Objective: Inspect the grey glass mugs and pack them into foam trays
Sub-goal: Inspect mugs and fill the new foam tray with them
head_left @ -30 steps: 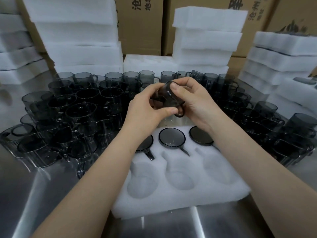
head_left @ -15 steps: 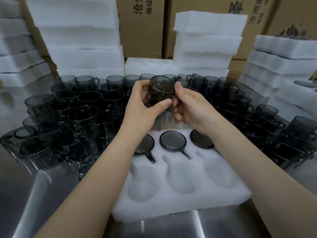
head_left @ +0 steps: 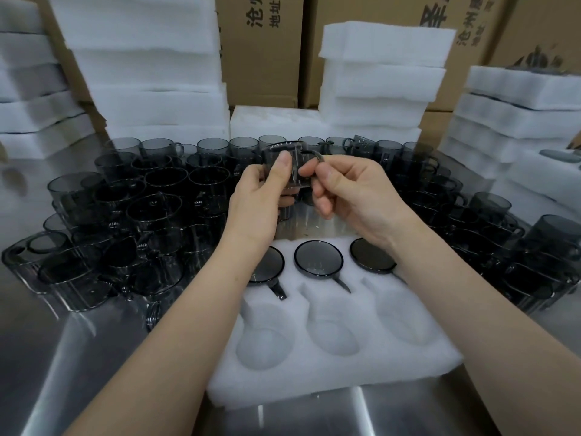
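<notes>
Nearest you, the foam tray (head_left: 330,372) lies on the steel table (head_left: 63,357), and its near row shows three bare pockets. In the tray's far row sit three packed mugs (head_left: 318,262), handles pointing toward you. Above the tray's far edge, your left hand (head_left: 254,199) pinches the held mug (head_left: 289,165) by its body, thumb in front. Your right hand (head_left: 355,193) pinches its handle. Loose mugs (head_left: 141,221) crowd the table left, right and beyond the tray. Farther back stand foam stacks (head_left: 383,83) and cardboard boxes (head_left: 261,48).
</notes>
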Tool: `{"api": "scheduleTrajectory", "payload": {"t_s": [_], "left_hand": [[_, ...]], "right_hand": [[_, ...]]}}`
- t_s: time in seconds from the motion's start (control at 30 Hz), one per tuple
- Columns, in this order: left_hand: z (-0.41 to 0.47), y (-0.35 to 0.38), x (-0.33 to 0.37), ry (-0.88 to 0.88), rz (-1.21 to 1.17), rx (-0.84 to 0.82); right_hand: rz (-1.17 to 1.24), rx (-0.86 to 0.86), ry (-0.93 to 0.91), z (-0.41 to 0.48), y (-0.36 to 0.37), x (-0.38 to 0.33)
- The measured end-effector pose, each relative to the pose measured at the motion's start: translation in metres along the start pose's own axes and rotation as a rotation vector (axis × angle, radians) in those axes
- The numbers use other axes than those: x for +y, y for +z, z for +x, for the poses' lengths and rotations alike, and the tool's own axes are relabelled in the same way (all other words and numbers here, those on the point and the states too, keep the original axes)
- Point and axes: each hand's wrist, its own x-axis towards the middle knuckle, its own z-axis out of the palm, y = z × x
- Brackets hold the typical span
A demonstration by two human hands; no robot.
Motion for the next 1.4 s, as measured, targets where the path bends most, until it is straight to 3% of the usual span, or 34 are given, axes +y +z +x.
{"api": "scheduleTrajectory", "payload": {"t_s": [0.2, 0.37, 0.53, 0.7, 0.8, 1.03, 1.2, 1.3, 1.4], "left_hand": [[-0.002, 0.003, 0.001, -0.028, -0.006, -0.056], [-0.003, 0.005, -0.003, 0.069, 0.009, -0.056], [-0.005, 0.004, -0.003, 0.176, 0.093, -0.065], [-0.004, 0.002, 0.0, 0.171, 0.015, -0.062], [-0.005, 0.005, 0.001, 0.164, -0.022, -0.131], [-0.003, 0.004, 0.002, 0.146, 0.064, -0.134], [-0.011, 0.006, 0.004, 0.358, 0.194, -0.028], [-0.015, 0.008, 0.004, 0.406, 0.268, -0.053], [-0.017, 0.01, 0.006, 0.443, 0.329, -0.009]], "right_hand": [[-0.178, 0.088, -0.078, 0.002, 0.002, 0.001], [-0.045, 0.13, 0.081, 0.005, -0.001, 0.0], [-0.162, 0.228, 0.155, 0.006, -0.002, 0.001], [0.127, 0.222, 0.05, 0.003, -0.003, 0.0], [0.033, 0.279, 0.002, 0.002, -0.004, 0.001], [0.074, 0.083, 0.179, 0.005, 0.007, 0.001], [-0.145, 0.155, 0.065, 0.002, 0.011, 0.003], [-0.414, 0.25, -0.023, 0.003, 0.011, 0.003], [-0.499, 0.275, -0.086, 0.002, 0.011, 0.002]]}}
